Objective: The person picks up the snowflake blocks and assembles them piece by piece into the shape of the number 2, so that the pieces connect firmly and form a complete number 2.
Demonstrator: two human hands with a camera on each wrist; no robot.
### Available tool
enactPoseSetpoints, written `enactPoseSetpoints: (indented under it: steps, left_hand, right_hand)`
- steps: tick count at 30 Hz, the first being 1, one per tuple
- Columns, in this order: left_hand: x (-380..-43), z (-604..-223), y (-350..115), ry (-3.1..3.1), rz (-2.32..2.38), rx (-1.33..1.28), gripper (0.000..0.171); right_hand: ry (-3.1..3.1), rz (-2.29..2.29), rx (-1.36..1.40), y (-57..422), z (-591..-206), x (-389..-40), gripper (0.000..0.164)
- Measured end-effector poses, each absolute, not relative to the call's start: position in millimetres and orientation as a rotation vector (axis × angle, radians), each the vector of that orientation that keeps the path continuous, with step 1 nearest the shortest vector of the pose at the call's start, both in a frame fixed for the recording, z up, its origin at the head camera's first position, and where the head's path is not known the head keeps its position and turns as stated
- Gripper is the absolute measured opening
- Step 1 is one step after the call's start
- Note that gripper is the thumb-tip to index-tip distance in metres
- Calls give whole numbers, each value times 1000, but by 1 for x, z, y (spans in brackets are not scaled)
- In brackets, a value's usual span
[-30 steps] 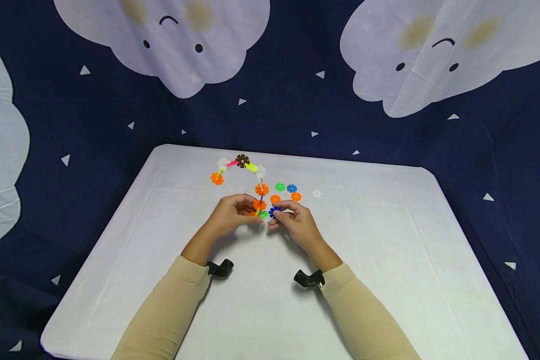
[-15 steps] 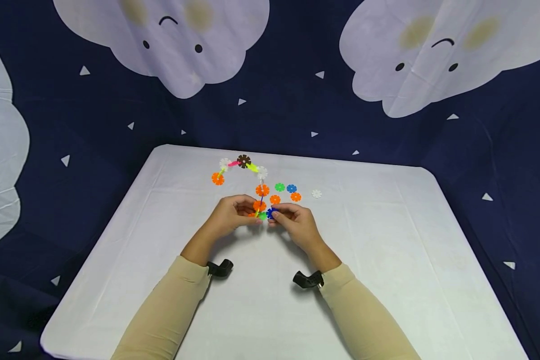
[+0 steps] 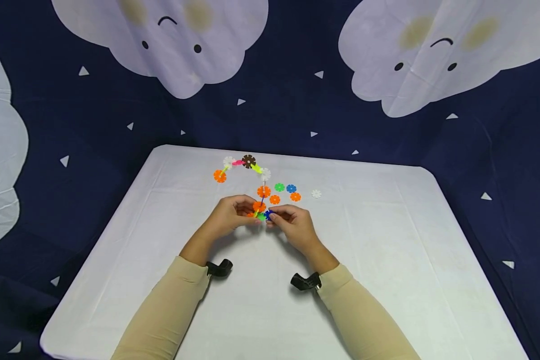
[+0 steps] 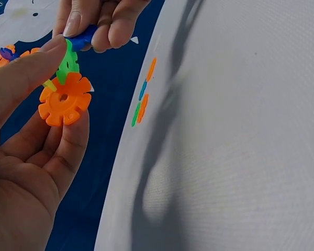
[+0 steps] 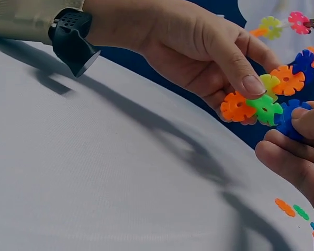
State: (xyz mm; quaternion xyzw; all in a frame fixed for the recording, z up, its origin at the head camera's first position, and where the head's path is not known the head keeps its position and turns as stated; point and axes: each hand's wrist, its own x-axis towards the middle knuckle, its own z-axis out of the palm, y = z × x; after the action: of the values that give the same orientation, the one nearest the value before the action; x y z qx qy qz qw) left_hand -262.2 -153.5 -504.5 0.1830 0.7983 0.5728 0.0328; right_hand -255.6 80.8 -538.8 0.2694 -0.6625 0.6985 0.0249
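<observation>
A curved chain of notched plastic snowflake discs, with a brown disc (image 3: 248,161) at its far bend, rises from my left hand (image 3: 227,216). That hand pinches the near end between thumb and fingers, around a yellow disc (image 5: 270,85), an orange disc (image 4: 65,102) and a green disc (image 5: 265,110). My right hand (image 3: 294,225) pinches a dark blue disc (image 5: 288,119) by its edge. In the right wrist view the blue disc's rim meets the green one; whether their slots are fully pushed together I cannot tell. Both hands are above the table.
Loose discs lie flat beyond my right hand: a green one (image 3: 280,187), a lighter blue one (image 3: 291,188), two orange ones (image 3: 295,197) and a white one (image 3: 316,193) farther right. White cloth covers the table (image 3: 387,260); a dark blue cloud-print curtain (image 3: 292,115) hangs behind.
My right hand has moved slightly left, bringing the blue disc from beside the green disc up against it. The chain's far part has swung slightly right. My left hand stays nearly still.
</observation>
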Motion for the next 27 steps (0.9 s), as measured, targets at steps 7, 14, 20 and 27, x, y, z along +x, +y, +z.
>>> enactPoseSetpoints:
  steps: [7,14,20,27]
  left_hand:
    - [-262,-505,-153,2446,1770,558,37]
    - [-262,-505,-151,2430,1793,563,38]
    - [-262,-507,-150,2415,1800,570,38]
    - [-262,-506,-150,2374,1865,519,40]
  right_hand:
    - [-2028,2169,818,78,-540,-254,14]
    - [-2033,2166,804,77,-540,-253,14]
    - [-2055,2172,770,77,-539,-252,13]
    - [-2013,2139,823,76,-537,-251,15]
